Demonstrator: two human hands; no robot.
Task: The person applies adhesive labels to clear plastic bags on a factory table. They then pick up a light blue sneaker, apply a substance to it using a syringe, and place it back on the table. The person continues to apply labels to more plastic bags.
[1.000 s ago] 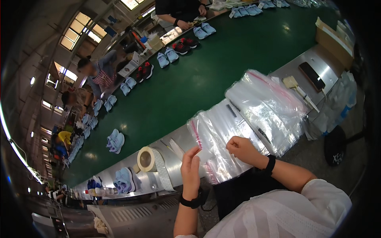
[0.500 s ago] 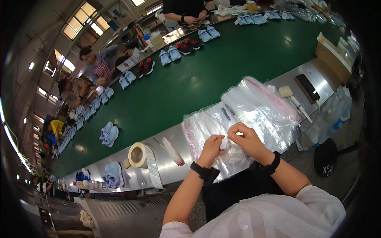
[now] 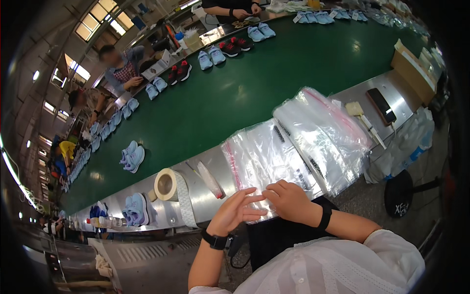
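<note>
Over the near edge of the metal ledge, my left hand [image 3: 235,211] is open, its fingers stretched toward my right hand and holding nothing I can see. My right hand [image 3: 290,202] is closed, thumb and fingertips drawn together beside the left fingertips. Whatever those fingers hold, if anything, is hidden. Just beyond both hands lies a flat stack of clear plastic bags [image 3: 262,149] with a pink strip along one side. To its right, a second stack of clear bags [image 3: 325,142] partly overlaps it, spreading onto the green belt.
Left along the ledge are a slim wrapped item with a red end [image 3: 210,180], a label roll [image 3: 166,184] and a pale shoe pair [image 3: 135,209]. Another pair [image 3: 132,157] sits on the green belt [image 3: 196,112]. Rightward are a brush [image 3: 361,117], phone [image 3: 381,106] and cardboard box [image 3: 413,73].
Both hands have drawn back toward me and left, off the bags' middle, uncovering them. The left fingers have spread from a pinch. A small white piece between the hands no longer shows.
</note>
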